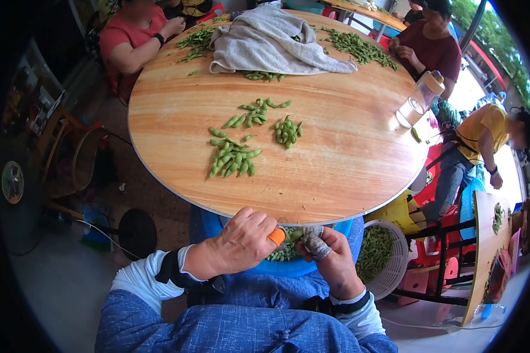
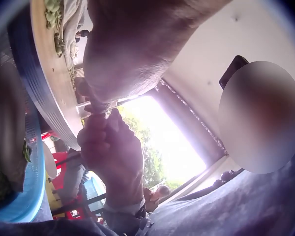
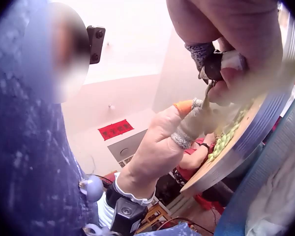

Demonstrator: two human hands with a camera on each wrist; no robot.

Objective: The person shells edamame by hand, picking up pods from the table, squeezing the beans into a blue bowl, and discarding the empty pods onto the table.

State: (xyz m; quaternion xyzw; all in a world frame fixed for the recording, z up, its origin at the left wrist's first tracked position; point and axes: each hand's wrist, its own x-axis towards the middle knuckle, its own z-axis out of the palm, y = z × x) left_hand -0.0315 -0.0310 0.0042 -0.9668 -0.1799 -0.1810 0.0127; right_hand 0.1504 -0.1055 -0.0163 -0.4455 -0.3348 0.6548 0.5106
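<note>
My left hand (image 1: 238,241) and right hand (image 1: 337,265) meet at the table's near edge, fingers curled. Between their fingertips they pinch a green pod (image 1: 295,234). An orange cover and pale knit wrap the left fingers; grey knit covers the right thumb. Just below is a blue basin (image 1: 265,268) holding green beans or pods. Seen from the right wrist, the left hand (image 3: 155,147) faces the right hand (image 3: 231,24), its fingers partly blurred. The left wrist view shows the left hand (image 2: 132,54) hiding most of the contact with the right hand (image 2: 113,152).
Loose pods (image 1: 232,159) lie in small piles on the round wooden table (image 1: 335,153). Beyond them, a grey cloth (image 1: 271,41) covers more pods. A clear jar (image 1: 415,106) stands at the right. A white basket (image 1: 397,259) of pods sits right of the basin. Several people sit around.
</note>
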